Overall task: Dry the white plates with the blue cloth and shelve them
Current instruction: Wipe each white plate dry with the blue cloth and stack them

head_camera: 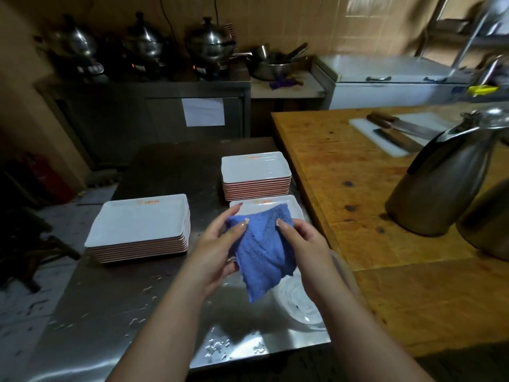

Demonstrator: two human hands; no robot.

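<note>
The blue cloth (264, 249) hangs between both hands above the wet steel table (115, 296). My left hand (217, 249) grips its left edge and my right hand (305, 244) pinches its right side. Behind the cloth lies a white rectangular plate (264, 205), partly hidden by it. A stack of white plates with pink edges (256, 175) stands farther back. A larger stack of white plates (140, 227) sits to the left.
A wooden table (358, 188) on the right carries two steel jugs (443, 177), a white cutting board (396, 133) and cleavers. A clear glass dish (300, 301) rests under my right forearm. Steel pots (209, 42) line the back counter. Water drops dot the steel table.
</note>
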